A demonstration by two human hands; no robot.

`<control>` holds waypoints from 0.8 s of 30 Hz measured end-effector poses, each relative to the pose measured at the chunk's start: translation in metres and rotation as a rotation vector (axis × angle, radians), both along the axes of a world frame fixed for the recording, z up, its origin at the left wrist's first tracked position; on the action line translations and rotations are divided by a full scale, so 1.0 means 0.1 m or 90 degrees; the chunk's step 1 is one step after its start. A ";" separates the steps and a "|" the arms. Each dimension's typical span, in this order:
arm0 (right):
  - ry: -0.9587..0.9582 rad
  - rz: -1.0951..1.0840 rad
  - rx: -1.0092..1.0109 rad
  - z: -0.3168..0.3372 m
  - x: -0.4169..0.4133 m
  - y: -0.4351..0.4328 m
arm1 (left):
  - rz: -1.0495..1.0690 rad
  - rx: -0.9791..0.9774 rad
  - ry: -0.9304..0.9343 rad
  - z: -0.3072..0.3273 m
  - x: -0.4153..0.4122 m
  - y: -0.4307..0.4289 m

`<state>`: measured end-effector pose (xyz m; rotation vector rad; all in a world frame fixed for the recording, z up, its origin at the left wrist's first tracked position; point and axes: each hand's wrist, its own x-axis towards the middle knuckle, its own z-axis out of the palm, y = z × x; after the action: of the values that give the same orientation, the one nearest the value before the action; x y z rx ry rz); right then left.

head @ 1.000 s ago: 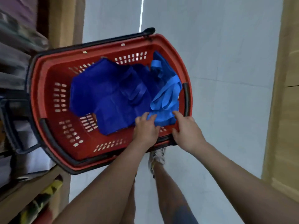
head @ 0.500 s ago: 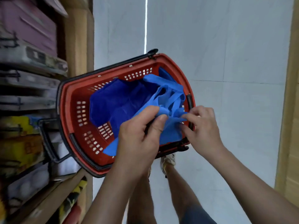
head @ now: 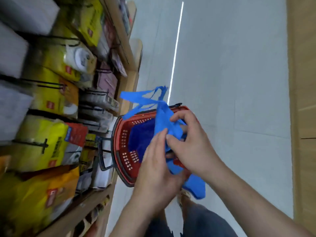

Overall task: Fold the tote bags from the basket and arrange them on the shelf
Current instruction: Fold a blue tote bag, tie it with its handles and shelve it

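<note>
bare forearms (head: 248,200), dark blue shorts (head: 205,223), pale sneaker (head: 186,195)

The lifted tote bag (head: 162,120) is thin, matt, light blue non-woven cloth, limp and creased. Its straps (head: 136,98) are flat bands of the same cloth. The second bag (head: 140,139) is darker blue cloth, also matt. The basket (head: 122,142) is red moulded plastic with a slight sheen and small slots, and its handle (head: 101,154) is black plastic. The shelf (head: 135,53) is pale, smooth wood-look board. The packets (head: 42,144) on it are glossy printed film. The floor (head: 230,74) is smooth, pale grey tile with a dull shine.
</note>
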<state>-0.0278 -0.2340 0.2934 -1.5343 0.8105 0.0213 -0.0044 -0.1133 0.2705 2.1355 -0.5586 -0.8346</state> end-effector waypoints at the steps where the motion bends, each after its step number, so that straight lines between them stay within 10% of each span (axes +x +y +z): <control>1: -0.020 0.027 0.072 0.15 0.00 0.07 | 0.063 -0.014 -0.044 0.06 0.01 0.04; 4: -0.109 0.082 0.238 0.57 -0.06 0.02 | 0.190 -0.038 -0.173 0.39 0.16 0.27; 10: -0.056 0.489 -0.324 0.86 0.04 -0.51 | 0.348 -0.144 -0.103 1.18 0.07 0.93; 17: -0.187 0.829 -0.508 1.21 0.29 0.31 | 0.632 -0.223 -0.087 1.85 -0.66 1.75; 22: -0.311 1.065 -0.810 1.58 0.05 1.23 | 0.707 0.308 -0.555 2.03 -1.41 2.25; 24: -0.386 1.185 -0.857 1.69 -0.11 1.62 | 0.600 0.306 -0.619 2.06 -1.74 2.18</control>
<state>-0.0386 -0.0716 0.4628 -2.7419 -1.6245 0.4059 -0.1786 0.1046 0.4764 2.7455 0.2846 0.6997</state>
